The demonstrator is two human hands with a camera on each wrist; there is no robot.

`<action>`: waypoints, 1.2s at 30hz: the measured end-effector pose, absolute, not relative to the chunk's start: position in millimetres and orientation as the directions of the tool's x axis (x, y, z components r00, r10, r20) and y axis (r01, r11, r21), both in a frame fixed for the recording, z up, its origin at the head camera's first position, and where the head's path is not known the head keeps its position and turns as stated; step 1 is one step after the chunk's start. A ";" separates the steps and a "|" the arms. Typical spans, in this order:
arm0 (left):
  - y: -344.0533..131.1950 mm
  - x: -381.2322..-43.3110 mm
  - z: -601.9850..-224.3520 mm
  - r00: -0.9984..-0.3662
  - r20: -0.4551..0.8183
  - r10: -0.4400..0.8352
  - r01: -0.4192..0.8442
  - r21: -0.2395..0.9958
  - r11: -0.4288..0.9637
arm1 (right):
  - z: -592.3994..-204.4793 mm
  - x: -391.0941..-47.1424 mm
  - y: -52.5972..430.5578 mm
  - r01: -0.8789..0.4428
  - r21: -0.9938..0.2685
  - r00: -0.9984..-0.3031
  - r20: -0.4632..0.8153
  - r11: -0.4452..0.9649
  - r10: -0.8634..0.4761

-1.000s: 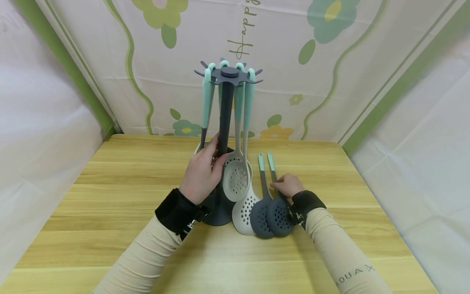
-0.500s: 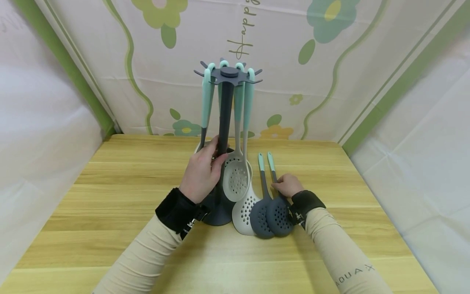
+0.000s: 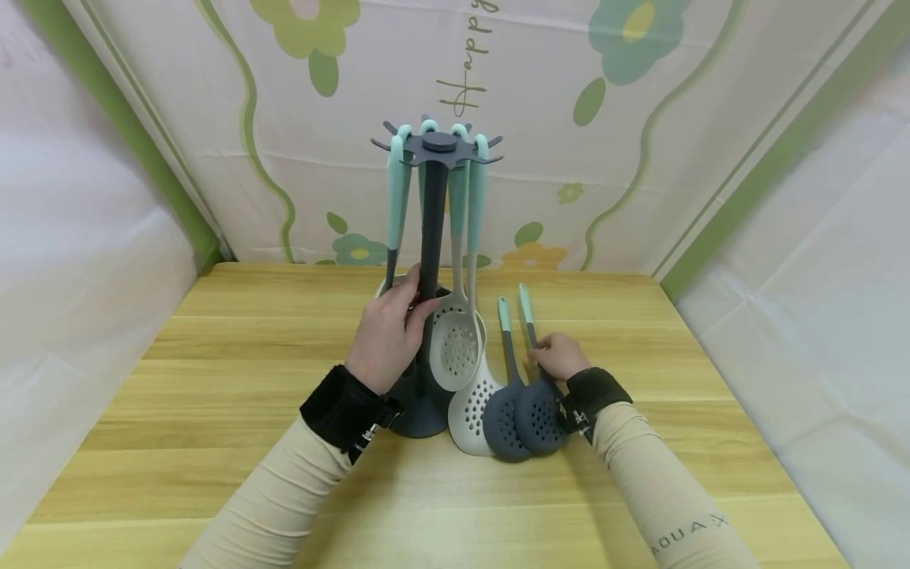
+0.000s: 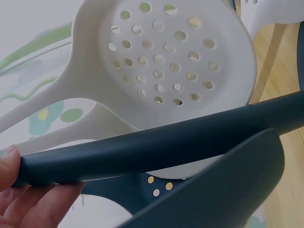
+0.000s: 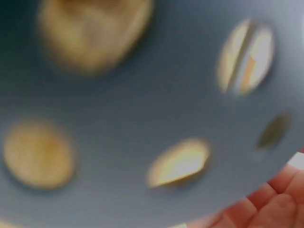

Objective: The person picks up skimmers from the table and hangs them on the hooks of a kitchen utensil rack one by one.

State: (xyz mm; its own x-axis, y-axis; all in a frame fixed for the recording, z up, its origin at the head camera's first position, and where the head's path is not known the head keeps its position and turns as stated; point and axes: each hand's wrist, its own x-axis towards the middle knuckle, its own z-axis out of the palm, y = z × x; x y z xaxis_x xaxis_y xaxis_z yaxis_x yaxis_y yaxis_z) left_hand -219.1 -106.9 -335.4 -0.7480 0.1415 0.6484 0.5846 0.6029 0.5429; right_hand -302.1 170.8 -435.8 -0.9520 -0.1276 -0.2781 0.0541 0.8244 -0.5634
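Observation:
My left hand (image 3: 387, 340) grips the dark pole (image 3: 434, 229) of a utensil stand, and the left wrist view shows fingers and thumb round that pole (image 4: 142, 149). Utensils with mint handles hang from its hooks, among them a pale slotted spoon (image 3: 455, 348). My right hand (image 3: 562, 357) pinches the handle of the rightmost dark-grey skimmer (image 3: 542, 419), at the grey part below the mint end. Its perforated head (image 5: 118, 118) fills the right wrist view, blurred, with part of my hand (image 5: 280, 204) behind it. A second dark skimmer (image 3: 506, 427) lies directly left, their heads overlapping.
A white perforated utensil head (image 3: 471, 411) shows between the stand's base (image 3: 421, 415) and the dark skimmers. All stand or lie on a wooden table (image 3: 235, 395), with a flower-printed cloth (image 3: 540, 158) behind its far edge.
The mint end of the rightmost skimmer's handle has risen slightly in the head view, and my right hand with it. My left hand keeps its hold on the pole. The head view has shifted a little.

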 end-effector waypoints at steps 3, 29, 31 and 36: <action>-106.9 -219.4 -335.7 -0.753 0.643 0.140 0.581 0.549 0.602 | -430.5 -301.8 169.8 0.045 -0.577 -0.959 -0.253 0.816 -0.126; -105.6 -221.0 -336.9 -0.725 0.681 0.104 0.575 0.515 0.636 | -393.0 -291.0 169.5 -0.110 -0.608 -0.989 -0.011 0.787 -0.147; -105.6 -221.5 -337.3 -0.723 0.684 0.100 0.574 0.512 0.639 | -390.3 -289.8 169.8 -0.124 -0.613 -0.988 0.006 0.780 -0.152; -105.1 -222.1 -338.1 -0.719 0.689 0.088 0.567 0.509 0.648 | -384.1 -286.5 171.0 -0.137 -0.625 -0.989 0.036 0.769 -0.147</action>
